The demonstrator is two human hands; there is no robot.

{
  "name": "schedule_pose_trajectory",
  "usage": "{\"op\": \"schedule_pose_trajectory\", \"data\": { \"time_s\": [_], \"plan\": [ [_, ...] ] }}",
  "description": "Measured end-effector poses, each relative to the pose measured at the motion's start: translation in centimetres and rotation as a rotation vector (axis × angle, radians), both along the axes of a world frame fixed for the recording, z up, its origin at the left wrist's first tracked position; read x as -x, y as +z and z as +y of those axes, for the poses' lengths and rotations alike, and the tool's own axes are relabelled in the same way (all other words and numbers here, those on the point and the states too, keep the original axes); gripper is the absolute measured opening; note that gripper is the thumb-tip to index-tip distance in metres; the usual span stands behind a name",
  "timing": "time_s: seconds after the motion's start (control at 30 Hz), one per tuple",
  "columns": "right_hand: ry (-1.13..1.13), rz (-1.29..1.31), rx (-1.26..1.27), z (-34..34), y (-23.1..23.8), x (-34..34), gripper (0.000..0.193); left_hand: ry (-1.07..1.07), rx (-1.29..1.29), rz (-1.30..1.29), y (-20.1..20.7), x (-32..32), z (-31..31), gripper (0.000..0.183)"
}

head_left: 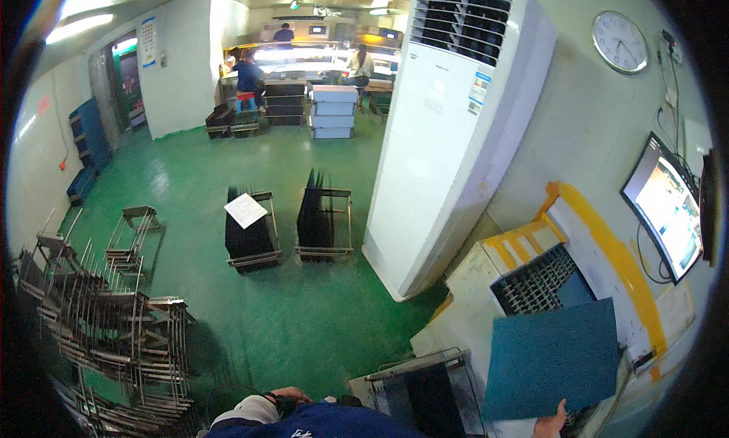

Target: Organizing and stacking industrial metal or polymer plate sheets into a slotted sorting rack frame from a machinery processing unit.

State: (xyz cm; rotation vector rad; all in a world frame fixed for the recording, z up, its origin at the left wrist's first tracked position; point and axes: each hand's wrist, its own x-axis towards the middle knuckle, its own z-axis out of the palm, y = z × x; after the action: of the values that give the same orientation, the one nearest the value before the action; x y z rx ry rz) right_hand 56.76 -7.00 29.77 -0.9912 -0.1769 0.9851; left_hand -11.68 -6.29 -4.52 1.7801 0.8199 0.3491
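My right hand [552, 421] grips the lower edge of a flat, dark teal panel [554, 358], with the thumb lying on its face. The panel is tilted up over the roller bed [535, 282] of a white machine at the right and hides part of it. Close to my body, at the bottom middle, is my left hand [290, 395], below a pale sleeve. Its fingers are mostly hidden, and nothing shows in it. A metal rack [448, 362] with dark panels stands between my hands.
Two racks of dark panels [247, 237] [311, 218] stand on the green floor ahead, one with a white sheet [245, 210] on top. Several metal racks [129, 324] crowd the left. A tall white air conditioner [440, 142] rises beside the machine. People [249, 74] sit at lit benches far off.
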Motion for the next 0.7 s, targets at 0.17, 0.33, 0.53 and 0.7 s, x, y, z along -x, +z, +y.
{"op": "schedule_pose_trajectory", "data": {
  "time_s": [0.17, 0.33, 0.53, 0.7],
  "plan": [
    [-0.187, -0.204, -0.014, 2.5, -6.4, -1.9, 0.026, 0.026, 0.186, 0.128, -1.3, 0.7, 0.7, 0.03],
    [-0.257, 0.154, -0.144, 6.9, -10.9, -3.6, 0.017, 0.117, 0.378, 0.372, -0.8, -0.5, 2.3, 0.031],
    [-0.086, 0.143, 0.233, 8.2, -8.1, -1.6, 0.021, 0.136, 0.372, 0.505, 1.0, -1.6, 4.3, 0.032],
    [-0.132, 0.219, 0.172, 8.3, -9.9, -0.9, 0.023, 0.146, 0.364, 0.557, 1.7, -2.0, 5.2, 0.033]
  ]
}}
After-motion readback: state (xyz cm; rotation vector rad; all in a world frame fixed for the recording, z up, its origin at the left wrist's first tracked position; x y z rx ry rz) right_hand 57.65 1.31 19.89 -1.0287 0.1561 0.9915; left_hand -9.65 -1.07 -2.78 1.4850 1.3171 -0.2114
